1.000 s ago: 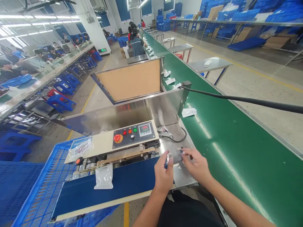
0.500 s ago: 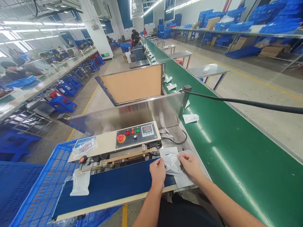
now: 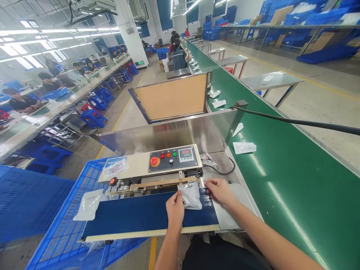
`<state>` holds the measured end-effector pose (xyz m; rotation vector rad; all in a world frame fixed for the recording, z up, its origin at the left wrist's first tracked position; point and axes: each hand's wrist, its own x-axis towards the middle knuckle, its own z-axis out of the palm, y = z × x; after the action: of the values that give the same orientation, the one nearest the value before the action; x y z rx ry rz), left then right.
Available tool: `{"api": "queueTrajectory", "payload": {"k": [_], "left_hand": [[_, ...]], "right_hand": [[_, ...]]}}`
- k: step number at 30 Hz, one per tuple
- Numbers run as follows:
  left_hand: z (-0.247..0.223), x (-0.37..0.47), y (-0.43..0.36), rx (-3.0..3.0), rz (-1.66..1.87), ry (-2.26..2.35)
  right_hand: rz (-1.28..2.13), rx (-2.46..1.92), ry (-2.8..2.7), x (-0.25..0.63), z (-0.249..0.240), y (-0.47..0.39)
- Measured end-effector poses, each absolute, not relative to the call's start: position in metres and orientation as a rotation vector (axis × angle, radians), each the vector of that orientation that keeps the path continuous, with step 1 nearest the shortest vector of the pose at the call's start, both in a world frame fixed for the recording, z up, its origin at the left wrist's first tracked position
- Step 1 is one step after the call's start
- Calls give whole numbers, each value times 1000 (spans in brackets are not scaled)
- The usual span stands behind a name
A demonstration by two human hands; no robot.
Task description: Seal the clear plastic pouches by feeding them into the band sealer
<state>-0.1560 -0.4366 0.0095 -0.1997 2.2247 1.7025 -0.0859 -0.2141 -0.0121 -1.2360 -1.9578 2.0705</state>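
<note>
A white plastic pouch (image 3: 191, 197) lies over the blue belt (image 3: 126, 215) of a band sealing machine, its upper edge at the sealing band (image 3: 165, 182). My left hand (image 3: 174, 212) pinches the pouch's left side between thumb and fingers. Just right of the pouch, my right hand (image 3: 221, 191) is off it, its fingers bent and slightly apart near the machine's entry end. Another filled white pouch (image 3: 89, 205) hangs at the belt's left end, over a blue crate (image 3: 56, 219). The control panel (image 3: 173, 158) has a red stop button and a lit display.
A green conveyor (image 3: 284, 180) runs along the right, carrying several white pouches (image 3: 244, 147). A black cable (image 3: 298, 120) crosses above it. Behind the sealer stand a metal partition (image 3: 168, 135) and a tan board (image 3: 171, 98). Several people sit at benches on the left.
The held pouch has moved left along the sealer with my left hand. My right hand has let go of it. The other pouch has travelled off the belt's left end. The view has shifted.
</note>
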Motion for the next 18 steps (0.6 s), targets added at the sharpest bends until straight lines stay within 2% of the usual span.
{"api": "queueTrajectory", "payload": {"k": [4, 7, 13, 18], "left_hand": [[25, -145, -472, -327, 1772, 2534], [27, -129, -481, -272, 1870, 2547], [28, -113, -452, 3, 1921, 2455], [37, -105, -425, 352, 1846, 2335]], "right_hand": [[1316, -1320, -2231, -111, -23, -137], [945, -1196, -2554, -144, -28, -103], [698, -1025, -2866, -196, -15, -109], [677, -1069, -2758, -155, 33, -100]]}}
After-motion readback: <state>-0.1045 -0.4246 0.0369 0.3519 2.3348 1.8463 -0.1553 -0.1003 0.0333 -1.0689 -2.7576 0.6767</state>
